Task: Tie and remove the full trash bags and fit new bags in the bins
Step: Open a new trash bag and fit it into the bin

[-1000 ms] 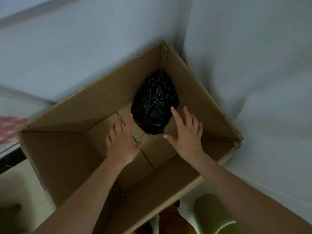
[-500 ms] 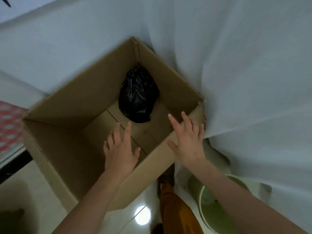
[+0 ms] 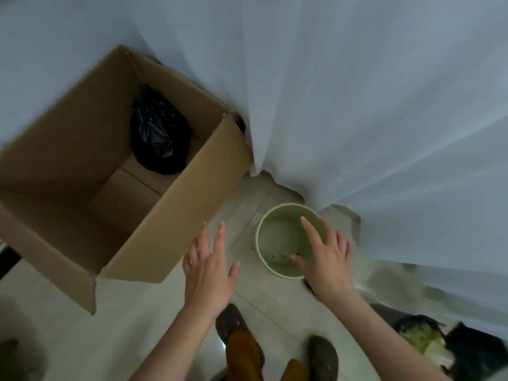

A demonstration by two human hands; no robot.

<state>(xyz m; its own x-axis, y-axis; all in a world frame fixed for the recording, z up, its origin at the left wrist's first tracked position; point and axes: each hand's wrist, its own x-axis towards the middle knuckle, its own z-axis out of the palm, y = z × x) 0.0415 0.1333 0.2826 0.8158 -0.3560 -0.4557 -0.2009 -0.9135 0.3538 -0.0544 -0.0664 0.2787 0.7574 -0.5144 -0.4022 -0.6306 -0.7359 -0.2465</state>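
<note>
I see the pale green bin (image 3: 277,237) standing unlined on the floor tiles beside the curtain (image 3: 357,105), dark specks on its bottom. My right hand (image 3: 327,259) spreads flat over its rim, my left hand (image 3: 210,268) hovers spread nearby; both hold nothing. 1 tied black bag (image 3: 159,136) lies in the cardboard box (image 3: 176,199).

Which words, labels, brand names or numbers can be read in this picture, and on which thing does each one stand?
None: no readable text shows anywhere in the head view.
Cardboard box: plain brown walls, no print visible.
Black trash bag: no label.
Green bin: no marking; only dark specks inside.
White curtain: plain.
</note>
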